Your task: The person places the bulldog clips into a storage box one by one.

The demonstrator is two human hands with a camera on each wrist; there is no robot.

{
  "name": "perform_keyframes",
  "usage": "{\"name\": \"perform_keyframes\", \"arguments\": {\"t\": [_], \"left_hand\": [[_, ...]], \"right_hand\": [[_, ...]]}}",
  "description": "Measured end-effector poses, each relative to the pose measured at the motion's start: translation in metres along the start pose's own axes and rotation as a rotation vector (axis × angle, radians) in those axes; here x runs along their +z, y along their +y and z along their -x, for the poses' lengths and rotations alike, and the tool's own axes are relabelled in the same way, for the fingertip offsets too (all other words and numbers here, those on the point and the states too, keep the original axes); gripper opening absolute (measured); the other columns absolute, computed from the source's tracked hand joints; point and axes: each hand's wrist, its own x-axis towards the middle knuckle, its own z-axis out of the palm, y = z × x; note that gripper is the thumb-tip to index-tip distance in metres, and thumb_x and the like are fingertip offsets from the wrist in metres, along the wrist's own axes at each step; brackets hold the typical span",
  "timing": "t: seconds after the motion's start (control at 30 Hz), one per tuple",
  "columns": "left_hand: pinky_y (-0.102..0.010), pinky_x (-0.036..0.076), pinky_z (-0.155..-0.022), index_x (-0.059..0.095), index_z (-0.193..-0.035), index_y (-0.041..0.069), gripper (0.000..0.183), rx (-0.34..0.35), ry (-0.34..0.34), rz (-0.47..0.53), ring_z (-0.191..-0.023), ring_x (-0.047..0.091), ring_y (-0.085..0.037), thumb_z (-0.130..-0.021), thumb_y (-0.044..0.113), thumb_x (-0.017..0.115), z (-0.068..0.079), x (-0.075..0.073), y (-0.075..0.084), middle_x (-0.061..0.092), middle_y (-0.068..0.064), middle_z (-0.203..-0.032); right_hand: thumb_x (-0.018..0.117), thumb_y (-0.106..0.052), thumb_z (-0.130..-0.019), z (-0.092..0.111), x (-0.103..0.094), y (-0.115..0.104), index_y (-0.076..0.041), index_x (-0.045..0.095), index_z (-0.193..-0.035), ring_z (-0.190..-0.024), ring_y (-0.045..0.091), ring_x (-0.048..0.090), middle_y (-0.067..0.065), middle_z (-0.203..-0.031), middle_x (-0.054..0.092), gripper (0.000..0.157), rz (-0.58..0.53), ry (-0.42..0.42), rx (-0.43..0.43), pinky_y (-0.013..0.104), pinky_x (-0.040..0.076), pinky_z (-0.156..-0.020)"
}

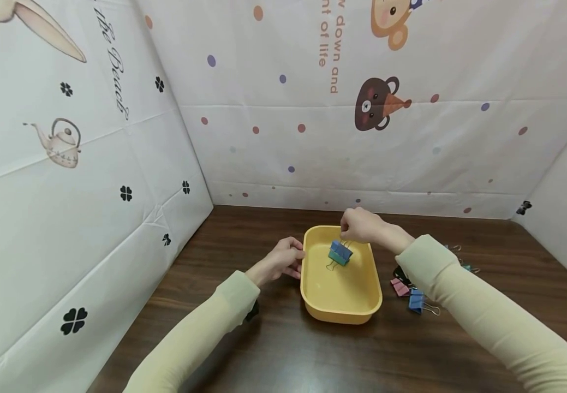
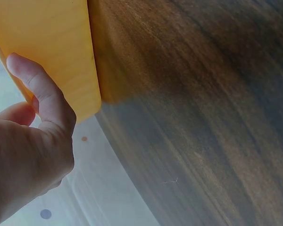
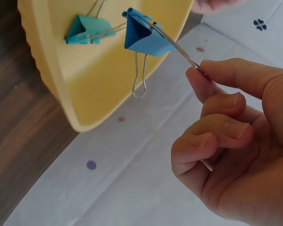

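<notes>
A right hand (image 3: 236, 141) pinches a blue clip (image 3: 144, 35) by its wire handle, over a yellow tray (image 1: 312, 295) on the bench (image 1: 283, 349). A teal clip (image 3: 85, 29) already lies inside. The left hand (image 1: 283, 259) rests curled fingers against the tray's side. More clips (image 1: 411, 295) wait on the bench, right.

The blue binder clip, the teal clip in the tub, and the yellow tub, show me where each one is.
blue binder clip (image 3: 144, 37), right wrist view, on its folded blue body.
teal clip (image 3: 82, 29), right wrist view, on its teal body inside the tub.
yellow tub (image 1: 312, 297), head view, on its near left rim.
</notes>
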Motion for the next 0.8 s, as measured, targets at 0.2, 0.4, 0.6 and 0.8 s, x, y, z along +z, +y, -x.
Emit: {"name": "perform_keyframes", "arguments": {"t": [0.2,0.4,0.6,0.8], "left_hand": [[-0.027,0.055,-0.047,0.042,-0.125,-0.002,0.031,0.005,0.002,-0.011,-0.055,0.055,-0.016,-0.097,0.008,0.050,0.000,0.000,0.002,0.054,-0.011,-0.078],[-0.028,0.056,-0.048,0.044,-0.119,0.001,0.025,0.008,0.002,-0.010,-0.055,0.056,-0.017,-0.097,0.008,0.050,0.000,0.001,0.002,0.055,-0.012,-0.080],[-0.028,0.056,-0.048,0.044,-0.121,0.000,0.027,-0.003,0.017,-0.016,-0.056,0.055,-0.017,-0.096,0.009,0.051,0.002,0.001,0.001,0.055,-0.011,-0.077],[-0.028,0.056,-0.048,0.044,-0.123,-0.001,0.029,-0.001,0.022,-0.029,-0.056,0.055,-0.017,-0.096,0.009,0.051,0.002,0.002,-0.001,0.055,-0.011,-0.077]], "right_hand": [[0.061,-0.011,-0.084,-0.002,0.006,-0.009,-0.015,0.054,-0.056,-0.046,0.007,0.031,-0.008,-0.050,0.037,0.028,-0.003,-0.021,-0.002,0.019,0.020,-0.043],[0.062,-0.012,-0.083,-0.004,0.013,-0.016,-0.015,0.057,-0.057,-0.046,0.007,0.032,-0.008,-0.050,0.039,0.027,-0.002,-0.031,-0.011,0.019,0.023,-0.043],[0.063,-0.010,-0.083,-0.007,0.021,-0.022,-0.019,0.043,-0.050,-0.044,0.006,0.022,-0.008,-0.046,0.028,0.039,-0.012,-0.042,-0.038,0.019,0.016,-0.042],[0.062,-0.008,-0.082,-0.011,0.027,-0.022,-0.020,0.038,-0.049,-0.045,0.006,0.019,-0.009,-0.046,0.025,0.043,-0.006,-0.046,-0.061,0.019,0.013,-0.042]]}}
